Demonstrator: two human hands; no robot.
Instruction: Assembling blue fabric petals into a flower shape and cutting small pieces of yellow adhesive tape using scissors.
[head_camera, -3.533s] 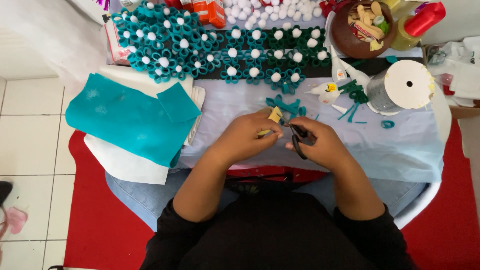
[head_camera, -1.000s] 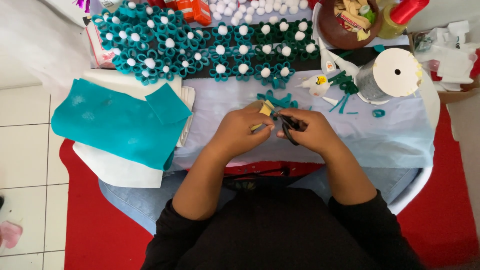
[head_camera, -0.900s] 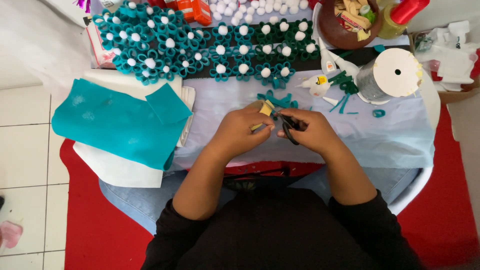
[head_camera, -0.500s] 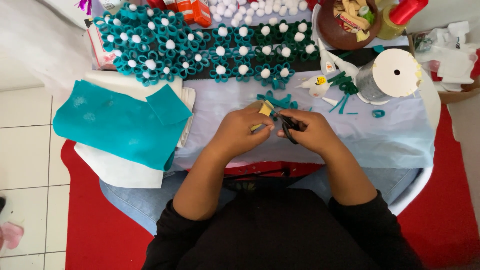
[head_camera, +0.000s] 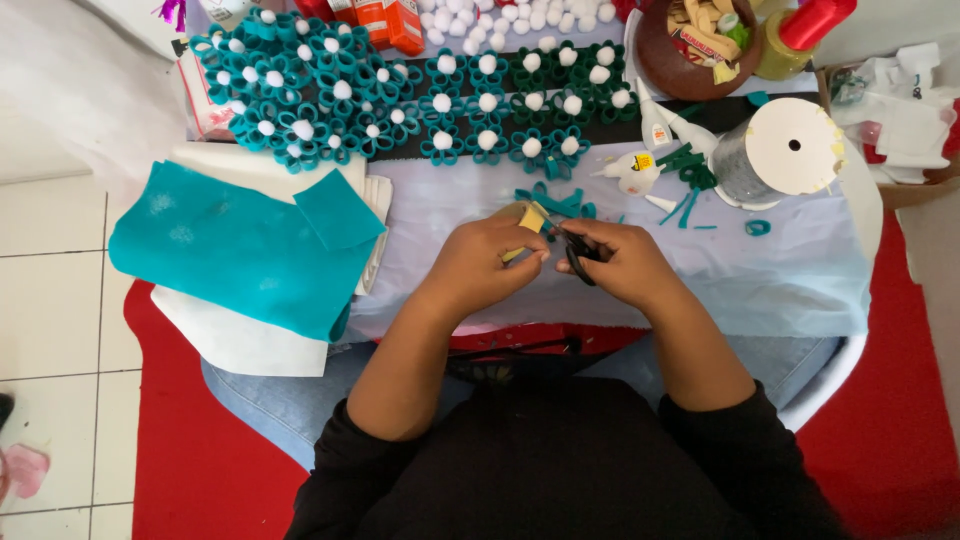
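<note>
My left hand (head_camera: 480, 262) pinches a small yellow strip (head_camera: 528, 222) above a pale cloth-covered table (head_camera: 780, 280). My right hand (head_camera: 622, 262) grips black-handled scissors (head_camera: 575, 252), whose blades point at the yellow piece between the two hands. Just beyond my fingers lie teal felt scraps (head_camera: 555, 200). Rows of teal felt flowers (head_camera: 400, 95) with white pompom centres fill the far side of the table.
Teal felt sheets (head_camera: 230, 245) on white sheets hang off the table's left edge. A white spool (head_camera: 790, 148), glue bottles (head_camera: 650, 135), a brown bowl (head_camera: 700, 50) of bits and loose white pompoms (head_camera: 500, 15) stand at the back right. Red mat (head_camera: 900, 400) covers the floor.
Since 3.5 s ago the view has shifted slightly, with the table contents sitting a little higher and to the left. My hands stay together on the yellow piece and scissors; little else differs.
</note>
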